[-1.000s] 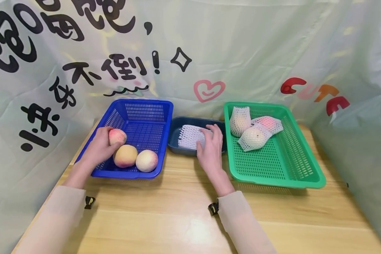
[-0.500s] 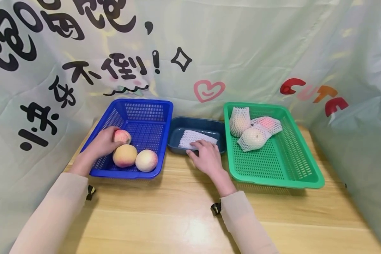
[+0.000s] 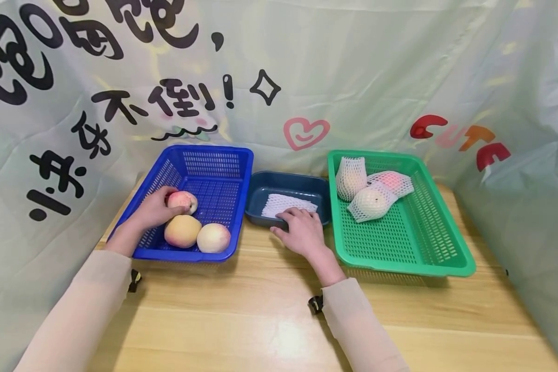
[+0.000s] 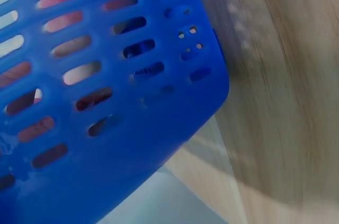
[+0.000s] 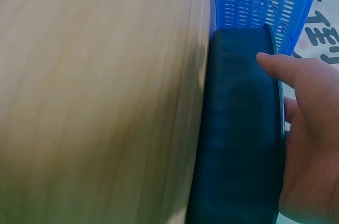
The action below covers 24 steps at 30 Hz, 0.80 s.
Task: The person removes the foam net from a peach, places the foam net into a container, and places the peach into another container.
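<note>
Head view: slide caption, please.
Left hand grips peach in blue basket; right hand reaches over the rim of a dark tray.

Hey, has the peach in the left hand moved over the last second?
Yes: the peach in the left hand has shifted right, away from the left side of the blue basket.
</note>
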Motion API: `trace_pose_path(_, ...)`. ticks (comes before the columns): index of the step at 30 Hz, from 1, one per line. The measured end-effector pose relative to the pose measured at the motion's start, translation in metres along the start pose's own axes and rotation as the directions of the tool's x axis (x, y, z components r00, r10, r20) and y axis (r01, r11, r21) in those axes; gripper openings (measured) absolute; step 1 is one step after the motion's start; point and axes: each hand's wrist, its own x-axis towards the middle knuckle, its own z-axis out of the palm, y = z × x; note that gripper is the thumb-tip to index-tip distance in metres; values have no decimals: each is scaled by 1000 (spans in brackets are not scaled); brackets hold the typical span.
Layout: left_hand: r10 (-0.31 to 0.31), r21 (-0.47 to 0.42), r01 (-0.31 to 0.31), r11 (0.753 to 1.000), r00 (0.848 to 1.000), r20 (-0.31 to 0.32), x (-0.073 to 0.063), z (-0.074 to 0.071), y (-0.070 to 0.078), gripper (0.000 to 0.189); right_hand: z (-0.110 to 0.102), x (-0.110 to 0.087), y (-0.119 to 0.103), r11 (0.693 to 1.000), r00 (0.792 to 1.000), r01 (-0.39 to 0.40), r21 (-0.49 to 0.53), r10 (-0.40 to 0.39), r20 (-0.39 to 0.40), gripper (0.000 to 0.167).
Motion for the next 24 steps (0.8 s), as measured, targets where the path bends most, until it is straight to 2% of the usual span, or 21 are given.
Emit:
trace_pose_path(10,15,-11,-15,1000,1000,7,-1,2,-1,77,0,-2,3,999,999,32,42,-31,-28,45)
trace_pose_path(16,53,-18,-54,998,998,-17,0,1,1,75,-2,-3,4,992,997,24,124,-14,-80,43)
trace_pose_path(21,100,-17,-102,995,990,-98,-3,-3,2,67,-4,-5,5,982,991,36,185,-11,-137,42)
trace_pose_path(24,139,-13,-143,990,974,-177,-9,-5,5,61,-6,-7,5,974,985,58,218,-20,-172,42)
